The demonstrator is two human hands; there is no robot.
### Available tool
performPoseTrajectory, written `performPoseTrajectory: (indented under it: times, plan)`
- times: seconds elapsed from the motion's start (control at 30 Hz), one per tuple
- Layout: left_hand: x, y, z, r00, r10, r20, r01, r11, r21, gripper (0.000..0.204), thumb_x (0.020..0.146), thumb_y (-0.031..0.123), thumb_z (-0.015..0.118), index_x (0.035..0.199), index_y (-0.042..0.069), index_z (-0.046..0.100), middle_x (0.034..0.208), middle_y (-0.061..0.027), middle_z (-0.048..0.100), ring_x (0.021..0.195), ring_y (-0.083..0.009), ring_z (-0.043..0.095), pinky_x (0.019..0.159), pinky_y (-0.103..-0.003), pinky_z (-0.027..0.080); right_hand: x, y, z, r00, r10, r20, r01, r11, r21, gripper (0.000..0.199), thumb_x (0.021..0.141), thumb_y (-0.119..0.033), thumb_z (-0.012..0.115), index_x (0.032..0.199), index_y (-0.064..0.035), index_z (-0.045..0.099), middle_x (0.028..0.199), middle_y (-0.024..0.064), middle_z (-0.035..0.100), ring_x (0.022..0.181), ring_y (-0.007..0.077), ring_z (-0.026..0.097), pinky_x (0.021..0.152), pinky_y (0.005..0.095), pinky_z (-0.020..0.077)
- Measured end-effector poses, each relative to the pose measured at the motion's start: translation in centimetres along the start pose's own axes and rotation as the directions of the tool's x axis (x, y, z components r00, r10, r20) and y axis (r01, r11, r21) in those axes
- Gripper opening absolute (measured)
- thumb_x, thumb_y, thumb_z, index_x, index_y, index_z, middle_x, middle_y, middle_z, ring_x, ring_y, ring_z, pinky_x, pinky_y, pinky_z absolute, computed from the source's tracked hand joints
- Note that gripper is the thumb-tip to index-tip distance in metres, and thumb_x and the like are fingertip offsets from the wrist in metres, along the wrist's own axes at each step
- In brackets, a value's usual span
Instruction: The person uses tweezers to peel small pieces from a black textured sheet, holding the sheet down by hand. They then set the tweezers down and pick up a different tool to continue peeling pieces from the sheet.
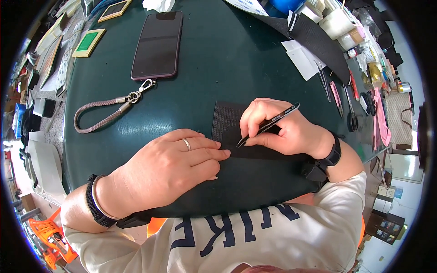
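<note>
Fingers of the right hand [282, 129] clamp a pen [268, 124]; left hand [175, 164] presses black fabric [227, 120] flat.

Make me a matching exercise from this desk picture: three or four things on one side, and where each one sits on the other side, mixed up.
Things:
1. phone
2. pen
3. ring
4. green-centred frame

Places:
A. on a finger of the left hand
B. far left of the dark mat
C. in the right hand, tip on black textured fabric
D. top centre, clipped to a cord strap

Pairs: 1-D, 2-C, 3-A, 4-B
</note>
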State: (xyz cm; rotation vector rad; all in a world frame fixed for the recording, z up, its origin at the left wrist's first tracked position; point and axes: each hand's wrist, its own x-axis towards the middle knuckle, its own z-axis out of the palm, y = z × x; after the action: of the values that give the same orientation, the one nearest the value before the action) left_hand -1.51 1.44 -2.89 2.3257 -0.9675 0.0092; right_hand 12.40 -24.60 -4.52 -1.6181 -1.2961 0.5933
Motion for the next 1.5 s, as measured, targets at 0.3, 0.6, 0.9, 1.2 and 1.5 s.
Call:
performPoseTrajectory:
  times: [0.3, 0.6, 0.9, 1.2, 1.5]
  plan:
    - [0.00, -0.06, -0.02, 1.000, -0.010, 0.001, 0.010, 1.000, -0.015, 0.026, 0.087, 0.014, 0.081, 0.111, 0.004, 0.074, 0.123, -0.0068, 0.077, 0.118, -0.0274, 0.072, 0.100, -0.042, 0.057, -0.06, 0.28, -0.10, 0.995, 0.102, -0.007, -0.100, 0.982, 0.159, 0.028, 0.087, 0.003, 0.083, 0.094, -0.0092, 0.058, 0.096, 0.0075, 0.072, 0.085, 0.0208, 0.069, 0.078, 0.0323, 0.0530]
    - [0.01, -0.10, 0.07, 1.000, -0.004, -0.009, 0.004, 1.000, -0.017, 0.027, 0.087, 0.014, 0.081, 0.111, 0.004, 0.074, 0.122, -0.0063, 0.077, 0.117, -0.0268, 0.072, 0.099, -0.042, 0.057, -0.16, 0.04, -0.30, 0.993, 0.119, 0.002, -0.118, 0.980, 0.160, 0.028, 0.088, 0.003, 0.082, 0.095, -0.0091, 0.057, 0.095, 0.0083, 0.071, 0.086, 0.0192, 0.068, 0.080, 0.0323, 0.0533]
    - [0.06, 0.00, 0.03, 1.000, -0.006, -0.006, 0.006, 1.000, -0.011, 0.026, 0.087, 0.014, 0.081, 0.110, 0.004, 0.074, 0.124, -0.0059, 0.077, 0.118, -0.0266, 0.072, 0.099, -0.042, 0.057, 0.09, 0.17, -0.15, 0.999, -0.032, 0.004, 0.032, 0.998, -0.052, 0.026, 0.091, 0.002, 0.080, 0.095, -0.0088, 0.057, 0.095, 0.0093, 0.070, 0.088, 0.0181, 0.067, 0.080, 0.0307, 0.0538]
    - [0.05, 0.01, 0.07, 1.000, -0.008, -0.006, 0.008, 1.000, -0.019, 0.024, 0.087, 0.014, 0.081, 0.109, 0.005, 0.074, 0.124, -0.0056, 0.077, 0.119, -0.0273, 0.072, 0.101, -0.042, 0.056, -0.06, 0.24, -0.31, 0.993, 0.112, -0.047, -0.103, 0.980, 0.173, 0.026, 0.091, 0.002, 0.080, 0.093, -0.0087, 0.057, 0.095, 0.0090, 0.070, 0.090, 0.0182, 0.068, 0.081, 0.0312, 0.0538]
    - [-0.02, -0.03, 0.15, 1.000, -0.010, -0.014, 0.009, 1.000, -0.028, 0.023, 0.087, 0.014, 0.081, 0.107, 0.004, 0.074, 0.124, -0.0062, 0.077, 0.120, -0.0279, 0.071, 0.100, -0.043, 0.057, -0.13, 0.33, -0.18, 0.994, 0.110, -0.007, -0.108, 0.982, 0.156, 0.026, 0.090, 0.003, 0.081, 0.095, -0.0086, 0.057, 0.095, 0.0091, 0.070, 0.088, 0.0198, 0.068, 0.081, 0.0321, 0.0535]
